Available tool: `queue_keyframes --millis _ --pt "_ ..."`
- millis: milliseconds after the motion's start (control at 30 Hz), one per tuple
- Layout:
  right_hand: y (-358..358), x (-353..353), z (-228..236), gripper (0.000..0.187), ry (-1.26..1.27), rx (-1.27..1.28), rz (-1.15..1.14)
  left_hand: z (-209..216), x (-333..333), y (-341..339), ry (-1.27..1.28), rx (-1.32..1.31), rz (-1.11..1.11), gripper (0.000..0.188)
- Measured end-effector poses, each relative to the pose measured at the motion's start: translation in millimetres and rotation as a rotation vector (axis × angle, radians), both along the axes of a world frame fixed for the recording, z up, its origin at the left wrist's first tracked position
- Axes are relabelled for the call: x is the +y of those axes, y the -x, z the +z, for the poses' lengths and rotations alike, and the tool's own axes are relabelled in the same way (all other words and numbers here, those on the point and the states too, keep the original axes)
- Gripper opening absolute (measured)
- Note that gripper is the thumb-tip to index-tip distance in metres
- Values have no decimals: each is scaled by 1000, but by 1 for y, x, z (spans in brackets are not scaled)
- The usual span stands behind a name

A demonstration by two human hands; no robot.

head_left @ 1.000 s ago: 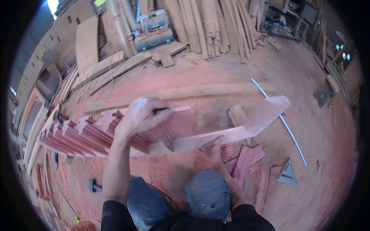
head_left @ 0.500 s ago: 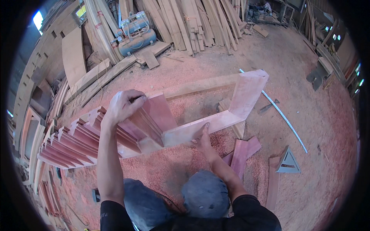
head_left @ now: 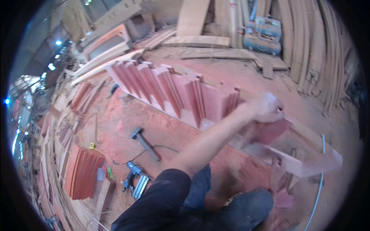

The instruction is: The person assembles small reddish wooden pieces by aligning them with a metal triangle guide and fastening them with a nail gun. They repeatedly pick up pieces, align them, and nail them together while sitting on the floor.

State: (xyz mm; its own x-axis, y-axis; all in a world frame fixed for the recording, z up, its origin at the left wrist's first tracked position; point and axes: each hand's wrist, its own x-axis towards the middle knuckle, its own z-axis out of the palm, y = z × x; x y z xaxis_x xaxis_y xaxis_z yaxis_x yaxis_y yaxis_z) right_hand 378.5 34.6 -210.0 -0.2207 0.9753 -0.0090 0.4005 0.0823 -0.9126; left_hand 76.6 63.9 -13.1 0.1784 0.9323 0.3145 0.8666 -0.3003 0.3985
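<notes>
the left hand (head_left: 266, 107) is closed around the top edge of a reddish wooden board (head_left: 269, 133), standing it upright at the near end of a long row of similar boards (head_left: 173, 90) that lean one against the next along a pale wooden rail (head_left: 308, 163) on the floor. the right hand (head_left: 277, 173) rests lower down, fingers spread flat against the side of that rail, clamped on nothing; it seems to steady the rail.

to do this step well, the board wants to sit square against its neighbour, with its foot seated firmly on the rail before the grip loosens. the upper hand should keep the top edge level with the rest of the row, and the lower hand should press the rail so it does not slide on the sawdust-covered floor (head_left: 162, 127). the picture blurs near the board's foot, so i cannot tell whether it already touches the rail.

a nail gun (head_left: 135, 179) with its hose lies on the floor to the left, near a black hammer (head_left: 144, 142), both well apart from either hand. a stack of thin red strips (head_left: 83, 171) lies further left.
</notes>
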Motion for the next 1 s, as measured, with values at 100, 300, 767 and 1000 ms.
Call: queue_keyframes --millis 100,300,767,1000 --pt "-7 -7 -9 43 82 -456 54 2 5 0 97 -51 1 38" --pt "-9 -54 -116 28 98 -227 131 5 9 1 73 24 -47 40" --pt "-44 -43 -158 40 239 -161 -110 9 10 1 186 14 -5 55" --pt "-27 52 -103 51 -448 -141 -62 -3 15 -10 121 12 83 43"
